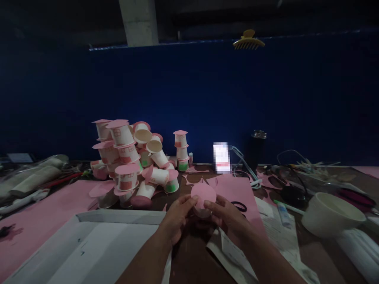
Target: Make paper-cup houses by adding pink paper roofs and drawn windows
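Note:
My left hand [177,217] and my right hand [226,215] meet in the middle of the desk, fingers pinched on a small paper cup [203,213] topped by a round pink paper disc [203,195]. The cup is mostly hidden under the disc and between my fingers. Behind and to the left stands a heap of finished paper cups with pink lids [130,161], some upright, some tipped over. A short tower of stacked cups [181,152] stands apart to the right of the heap.
A white cardboard tray [97,240] lies at the front left on pink sheets [44,213]. Pink paper [237,189], printed papers [275,232], a glue tube [283,213], a white bowl [331,215], a dark flask [257,152], cables and a blue partition [207,90] surround the spot.

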`<act>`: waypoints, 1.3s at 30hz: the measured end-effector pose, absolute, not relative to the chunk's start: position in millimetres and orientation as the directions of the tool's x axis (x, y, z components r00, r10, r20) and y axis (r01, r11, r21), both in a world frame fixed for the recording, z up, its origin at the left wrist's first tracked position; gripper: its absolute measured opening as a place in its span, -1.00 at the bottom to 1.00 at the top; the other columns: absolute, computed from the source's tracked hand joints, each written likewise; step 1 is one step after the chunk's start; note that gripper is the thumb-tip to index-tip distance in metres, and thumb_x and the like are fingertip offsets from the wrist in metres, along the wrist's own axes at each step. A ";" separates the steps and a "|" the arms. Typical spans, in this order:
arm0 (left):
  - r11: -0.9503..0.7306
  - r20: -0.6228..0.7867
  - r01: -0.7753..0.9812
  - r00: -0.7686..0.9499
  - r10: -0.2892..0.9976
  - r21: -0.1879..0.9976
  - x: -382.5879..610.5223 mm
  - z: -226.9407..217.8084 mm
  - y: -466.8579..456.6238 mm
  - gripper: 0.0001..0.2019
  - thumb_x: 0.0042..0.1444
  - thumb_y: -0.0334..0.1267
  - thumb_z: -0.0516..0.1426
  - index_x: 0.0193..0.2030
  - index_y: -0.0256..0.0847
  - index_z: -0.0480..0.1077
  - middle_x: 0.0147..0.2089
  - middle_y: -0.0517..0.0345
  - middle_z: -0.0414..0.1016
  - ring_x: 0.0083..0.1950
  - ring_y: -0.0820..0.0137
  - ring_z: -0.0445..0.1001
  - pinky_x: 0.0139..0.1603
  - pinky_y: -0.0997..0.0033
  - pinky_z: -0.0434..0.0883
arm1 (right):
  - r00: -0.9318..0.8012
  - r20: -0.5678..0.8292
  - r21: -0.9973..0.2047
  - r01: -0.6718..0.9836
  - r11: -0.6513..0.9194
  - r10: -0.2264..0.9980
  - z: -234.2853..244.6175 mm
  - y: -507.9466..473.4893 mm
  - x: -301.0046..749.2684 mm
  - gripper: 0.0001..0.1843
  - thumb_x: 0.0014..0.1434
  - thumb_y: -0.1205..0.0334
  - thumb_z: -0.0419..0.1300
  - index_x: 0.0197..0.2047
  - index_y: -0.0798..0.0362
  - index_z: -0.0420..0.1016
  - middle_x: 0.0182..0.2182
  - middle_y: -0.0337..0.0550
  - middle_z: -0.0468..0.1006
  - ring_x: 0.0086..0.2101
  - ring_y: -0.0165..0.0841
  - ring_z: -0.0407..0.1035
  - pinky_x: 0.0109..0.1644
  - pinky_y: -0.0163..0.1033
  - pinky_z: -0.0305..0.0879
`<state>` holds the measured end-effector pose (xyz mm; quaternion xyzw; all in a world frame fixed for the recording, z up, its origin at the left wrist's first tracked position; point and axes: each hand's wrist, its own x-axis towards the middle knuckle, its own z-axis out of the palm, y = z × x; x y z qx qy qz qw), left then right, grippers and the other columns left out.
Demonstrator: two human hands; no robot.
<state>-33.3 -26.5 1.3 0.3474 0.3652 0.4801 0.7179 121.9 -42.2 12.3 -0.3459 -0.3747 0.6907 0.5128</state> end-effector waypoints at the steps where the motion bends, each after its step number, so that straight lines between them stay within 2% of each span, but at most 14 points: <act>1: 0.299 -0.191 -0.425 0.278 0.941 0.855 -33.0 1.6 -27.2 -0.69 -0.05 -0.14 0.27 -0.20 -0.24 0.39 -0.28 0.11 0.53 -0.28 0.38 0.50 -0.24 0.39 0.45 | -0.239 -0.092 -0.873 -0.448 -0.194 0.967 11.7 -41.9 122.0 -0.57 -0.04 0.21 0.36 -0.08 0.08 0.43 -0.18 -0.09 0.58 -0.24 -0.27 0.50 -0.11 -0.19 0.39; 5: 0.277 -0.160 -0.386 0.309 0.937 0.880 -32.8 1.8 -28.8 -0.61 -0.05 -0.14 0.27 -0.10 -0.25 0.38 -0.14 0.00 0.50 -0.21 0.32 0.50 -0.23 0.33 0.47 | -0.261 -0.088 -0.881 -0.431 -0.197 0.961 13.1 -42.7 121.1 -0.61 0.00 0.22 0.34 -0.08 0.06 0.42 -0.16 -0.08 0.57 -0.24 -0.25 0.50 -0.14 -0.17 0.42; 8: 0.271 -0.150 -0.389 0.313 0.938 0.881 -33.1 0.2 -27.8 -0.63 -0.05 -0.16 0.27 -0.11 -0.27 0.38 -0.14 -0.02 0.49 -0.19 0.28 0.49 -0.18 0.25 0.47 | -0.266 -0.096 -0.887 -0.415 -0.204 0.959 15.5 -43.9 120.4 -0.62 0.02 0.22 0.32 -0.07 0.06 0.40 -0.16 -0.07 0.57 -0.24 -0.23 0.50 -0.19 -0.16 0.44; 14: 0.261 -0.159 -0.379 0.278 0.947 0.888 -33.4 -0.9 -25.8 -0.59 -0.08 -0.18 0.29 -0.08 -0.27 0.38 -0.04 -0.07 0.45 -0.16 0.29 0.48 -0.19 0.32 0.46 | -0.290 -0.063 -0.891 -0.415 -0.185 0.955 14.6 -43.2 120.4 -0.59 0.04 0.26 0.30 -0.03 0.11 0.38 -0.15 -0.03 0.56 -0.22 -0.22 0.48 -0.10 -0.11 0.41; 21: 0.247 -0.152 -0.369 0.269 0.951 0.896 -33.4 -1.3 -27.0 -0.59 -0.09 -0.19 0.30 -0.09 -0.28 0.38 -0.04 -0.08 0.46 -0.15 0.28 0.49 -0.17 0.34 0.44 | -0.313 -0.066 -0.883 -0.424 -0.202 0.947 14.5 -42.5 120.5 -0.61 0.02 0.24 0.31 -0.07 0.12 0.41 -0.19 -0.03 0.57 -0.24 -0.21 0.49 -0.14 -0.10 0.43; 26: 0.251 -0.153 -0.373 0.274 0.950 0.893 -33.1 -1.4 -25.9 -0.60 -0.08 -0.21 0.29 -0.09 -0.29 0.38 -0.03 -0.09 0.45 -0.13 0.26 0.48 -0.12 0.26 0.44 | -0.295 -0.091 -0.884 -0.416 -0.214 0.951 16.2 -42.9 119.7 -0.65 0.01 0.28 0.31 -0.10 0.11 0.42 -0.21 -0.07 0.58 -0.23 -0.24 0.49 -0.11 -0.12 0.42; 32: 0.281 -0.182 -0.404 0.267 0.946 0.871 -33.2 -1.9 -25.2 -0.64 -0.06 -0.20 0.28 -0.13 -0.28 0.37 -0.13 -0.04 0.50 -0.20 0.31 0.50 -0.16 0.31 0.44 | -0.219 -0.149 -0.864 -0.445 -0.235 0.964 14.4 -42.8 119.6 -0.67 0.04 0.19 0.30 -0.12 0.06 0.41 -0.23 -0.11 0.58 -0.32 -0.30 0.50 -0.24 -0.21 0.44; 39: 0.270 -0.160 -0.414 0.280 0.946 0.869 -33.7 -1.6 -25.6 -0.65 -0.06 -0.20 0.28 -0.13 -0.26 0.38 -0.15 -0.01 0.52 -0.20 0.29 0.51 -0.17 0.30 0.45 | -0.207 -0.144 -0.858 -0.461 -0.226 0.968 10.0 -40.2 123.3 -0.63 0.03 0.22 0.31 -0.08 0.05 0.39 -0.24 -0.15 0.57 -0.25 -0.31 0.49 -0.15 -0.22 0.42</act>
